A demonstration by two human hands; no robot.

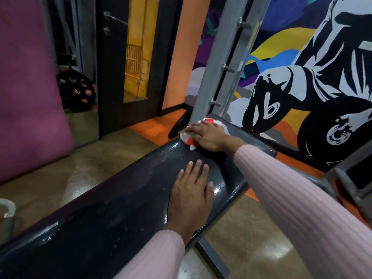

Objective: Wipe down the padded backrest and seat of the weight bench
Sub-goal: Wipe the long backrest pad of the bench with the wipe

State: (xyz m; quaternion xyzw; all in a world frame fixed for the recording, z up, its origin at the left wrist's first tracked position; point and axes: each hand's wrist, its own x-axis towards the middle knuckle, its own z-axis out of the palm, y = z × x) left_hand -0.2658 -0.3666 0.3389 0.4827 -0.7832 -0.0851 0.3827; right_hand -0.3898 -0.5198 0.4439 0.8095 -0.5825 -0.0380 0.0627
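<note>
The right hand (207, 135) presses a red-and-white cloth (188, 135) flat on the black bench pad (120, 208) toward one o'clock. The left hand (191, 194) lies palm-down, fingers (196, 168) spread, at centre.

Two forearms are shown, each covered by a long, pale pink, rib-knit sleeve. On the left sleeve (155, 256), fine lengthwise ribs are seen, ended by a plain cuff edge at the wrist. The same ribbing is carried by the right sleeve (298, 198), closed snugly at its cuff. The left hand (191, 192) and right hand (209, 135) are left bare; nails are kept short.
</note>
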